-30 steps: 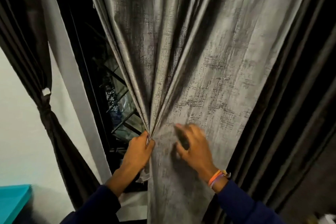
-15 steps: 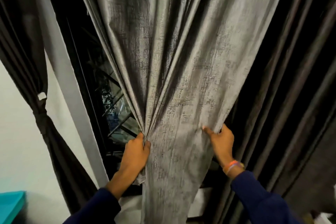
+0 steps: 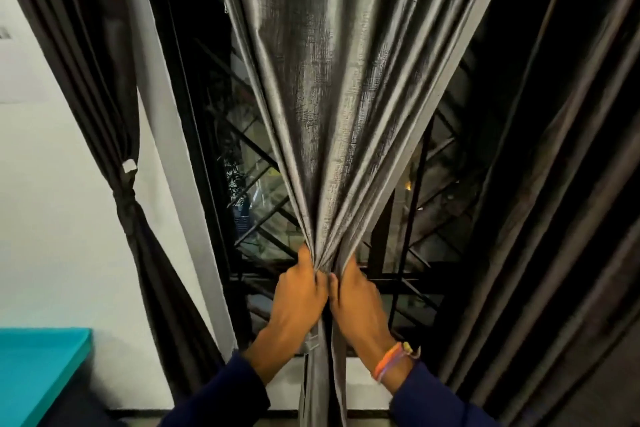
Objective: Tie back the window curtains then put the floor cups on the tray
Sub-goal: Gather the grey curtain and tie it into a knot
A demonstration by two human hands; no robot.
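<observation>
Head view: left hand (image 3: 300, 295) and right hand (image 3: 358, 298) side by side, both clamped on grey curtain (image 3: 332, 87), bunched at window (image 3: 256, 191) centre. Dark left curtain (image 3: 114, 107) tied.

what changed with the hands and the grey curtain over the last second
The right hand slid across the grey curtain to its far edge, gripped it, and pulled it in beside the left hand, so the cloth is now one narrow bunch and more of the window grille shows. The left hand kept its grip on the near edge. The dark curtain at left stayed tied.
</observation>
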